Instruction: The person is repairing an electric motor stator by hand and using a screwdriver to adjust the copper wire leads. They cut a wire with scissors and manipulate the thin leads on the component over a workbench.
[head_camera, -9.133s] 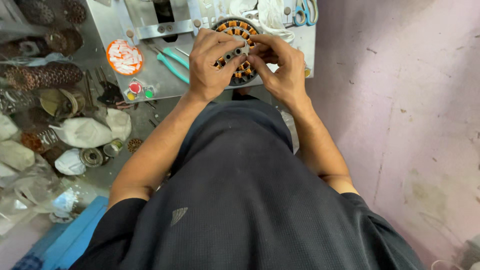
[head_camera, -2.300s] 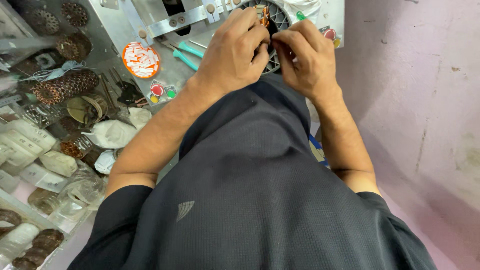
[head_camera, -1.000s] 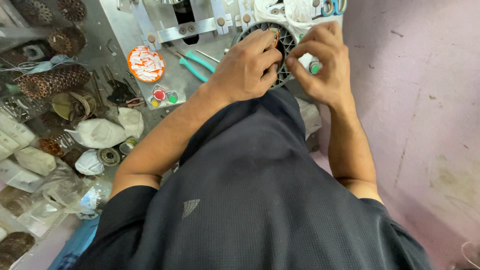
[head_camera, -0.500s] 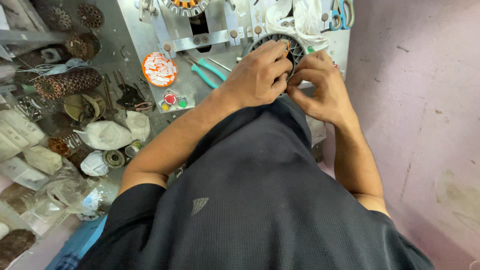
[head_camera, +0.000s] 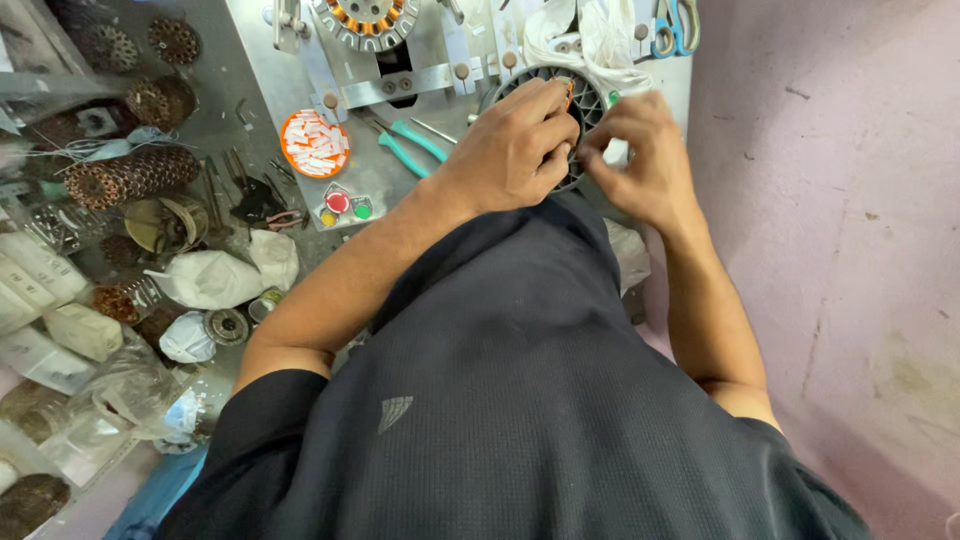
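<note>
On metal bench (head_camera: 300, 95), left hand (head_camera: 515, 150) & right hand (head_camera: 640, 155), wrists bent, grip pinching round stator (head_camera: 585, 100).

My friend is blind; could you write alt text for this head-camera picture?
Seen from above, a person's left hand and right hand work together on a round slotted motor stator at a metal workbench, with teal-handled pliers beside them.

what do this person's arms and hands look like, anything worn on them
Both hands, left hand and right hand, are bare: no gloves, rings or watch visible. The forearms are bare too; short sleeves of a dark textured t-shirt end above the elbows.
</note>
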